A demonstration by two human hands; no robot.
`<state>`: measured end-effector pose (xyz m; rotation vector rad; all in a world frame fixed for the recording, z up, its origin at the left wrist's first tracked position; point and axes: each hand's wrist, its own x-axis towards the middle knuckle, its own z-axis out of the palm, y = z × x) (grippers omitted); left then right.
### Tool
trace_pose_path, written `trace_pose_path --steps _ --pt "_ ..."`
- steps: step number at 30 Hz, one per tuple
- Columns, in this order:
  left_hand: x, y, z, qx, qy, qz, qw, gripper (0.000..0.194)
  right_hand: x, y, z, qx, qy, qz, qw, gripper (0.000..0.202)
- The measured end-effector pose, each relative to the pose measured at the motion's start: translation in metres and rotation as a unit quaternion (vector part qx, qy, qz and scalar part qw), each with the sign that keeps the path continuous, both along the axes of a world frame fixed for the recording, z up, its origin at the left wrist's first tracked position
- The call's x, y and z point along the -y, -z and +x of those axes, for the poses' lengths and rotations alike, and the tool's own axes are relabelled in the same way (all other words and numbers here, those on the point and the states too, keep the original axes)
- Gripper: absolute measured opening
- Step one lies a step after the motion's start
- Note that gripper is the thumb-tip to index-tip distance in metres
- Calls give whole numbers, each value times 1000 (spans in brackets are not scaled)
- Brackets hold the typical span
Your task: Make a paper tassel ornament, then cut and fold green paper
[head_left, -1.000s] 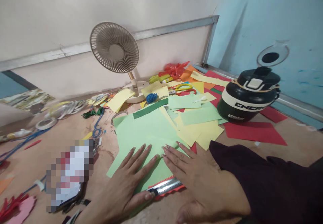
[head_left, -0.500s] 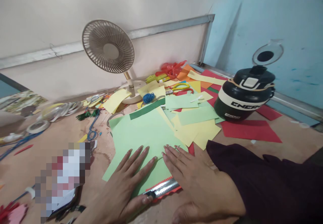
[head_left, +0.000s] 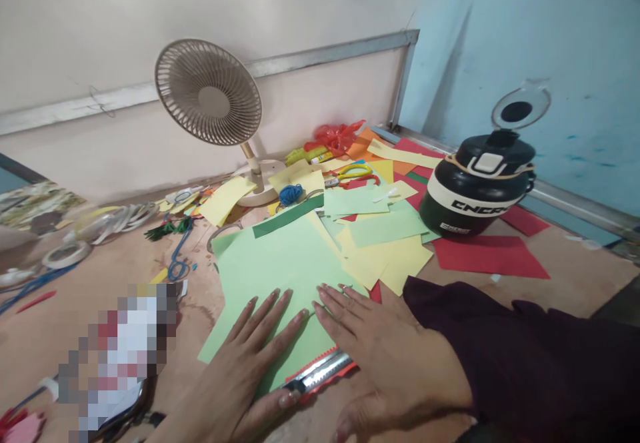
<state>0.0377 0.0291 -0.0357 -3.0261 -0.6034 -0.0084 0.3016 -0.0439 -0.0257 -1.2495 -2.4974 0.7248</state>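
A light green sheet of paper (head_left: 275, 256) lies flat on the table. My left hand (head_left: 260, 343) rests on its near part, fingers spread, thumb against the black slider end of a red box cutter (head_left: 325, 370) with a metal channel. My right hand (head_left: 365, 336) lies flat on the sheet's near right side, fingers stretched forward, covering the cutter's other end. A thin dark green line or edge shows on the paper between my two hands; what it is I cannot make out. A dark green paper strip (head_left: 287, 216) lies across the sheet's far edge.
Behind the sheet stand a desk fan (head_left: 215, 100) and a ball of blue yarn (head_left: 291, 194). Scissors (head_left: 355, 173) lie among coloured papers. A large black bottle (head_left: 475, 190) with its lid up stands right. Tape rolls (head_left: 67, 254) and a blurred-out phone (head_left: 120, 376) are at left.
The whole view has shifted slightly, with things appearing a little further left. Both hands keep about the same place on the green sheet.
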Motion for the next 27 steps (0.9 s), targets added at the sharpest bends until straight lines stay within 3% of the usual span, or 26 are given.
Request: trace_pose_path --steps 9,27 --pt "0 0 -1 -22 11 -3 1000 78 -4 -8 0 -21 -4 -58 998 104" --pt "3 1 -1 -3 8 25 1000 89 -19 3 2 -43 -45 -90 994 109"
